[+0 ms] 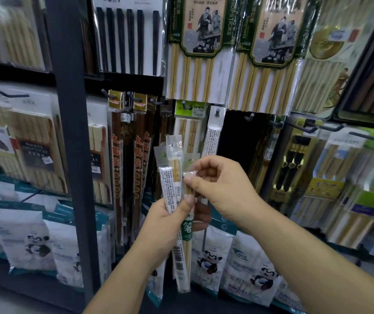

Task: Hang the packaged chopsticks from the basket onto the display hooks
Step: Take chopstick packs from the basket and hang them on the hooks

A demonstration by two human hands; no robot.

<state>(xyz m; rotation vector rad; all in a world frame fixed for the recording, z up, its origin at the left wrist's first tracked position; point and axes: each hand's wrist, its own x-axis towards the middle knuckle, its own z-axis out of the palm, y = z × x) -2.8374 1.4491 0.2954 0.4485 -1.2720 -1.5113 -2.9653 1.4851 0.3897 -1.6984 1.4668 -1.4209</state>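
The left hand (pixel 170 220) is closed round a bundle of packaged chopsticks (pixel 172 177), thumb lying across the front and fingers wrapped behind, so the narrow packets stand nearly upright with their clear header tabs above the fist and their lower ends hanging below it. The right hand (pixel 222 184) comes in from the right at the level of the tabs; its thumb and forefinger pinch the clear top of the shortest packet (pixel 190 175) on the right side of the bundle, and its other fingers are curled in loosely. The two hands are just beside each other, joined by that one packet. Directly behind and above the bundle, a white-labelled packet (pixel 213 137) hangs on a peg (pixel 217 112), just beside a green-topped packet (pixel 188 123) of pale chopsticks on its own hook. To the right of these a bare hook (pixel 250 116) juts out in front of a dark gap. To the left of the hands hang long dark brown chopstick packs (pixel 118 155) with red characters, next to a black upright post (pixel 70 132). Above are large bamboo chopstick packs (pixel 204 53) with printed figures, and below the hands stand white bags with pandas (pixel 210 261).
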